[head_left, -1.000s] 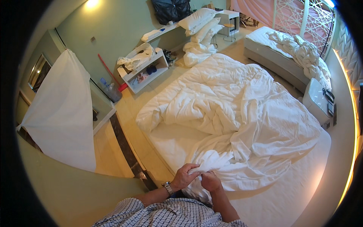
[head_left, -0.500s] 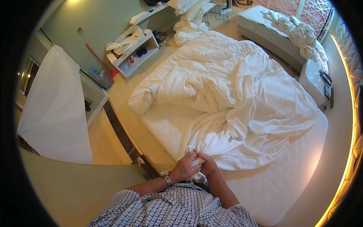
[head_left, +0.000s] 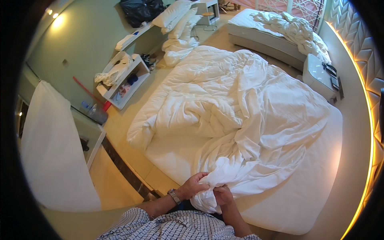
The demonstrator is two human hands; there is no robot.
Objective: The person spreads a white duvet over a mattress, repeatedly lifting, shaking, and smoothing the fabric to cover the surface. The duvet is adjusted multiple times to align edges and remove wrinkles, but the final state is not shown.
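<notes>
A thin white duvet cover lies crumpled over the near and right part of the bed, and its near end is bunched up against my body. My left hand, with a metal watch at the wrist, is closed on this bunch. Beside it, my right hand grips the same cloth with bent fingers. Some folds hang below both hands. A thick white duvet is heaped on the far left part of the bed, touching the cover. Bare white mattress shows between the duvet and the near left edge.
A second bed with rumpled bedding stands at the far right. Right of my bed is a white bedside cabinet. On the left are a low shelf unit, a water bottle and a white draped cloth. Pillows are piled at the back.
My hands, close together before, have moved slightly apart, with more bunched cloth raised between them. The view has shifted, so the room's back-left side shows more.
</notes>
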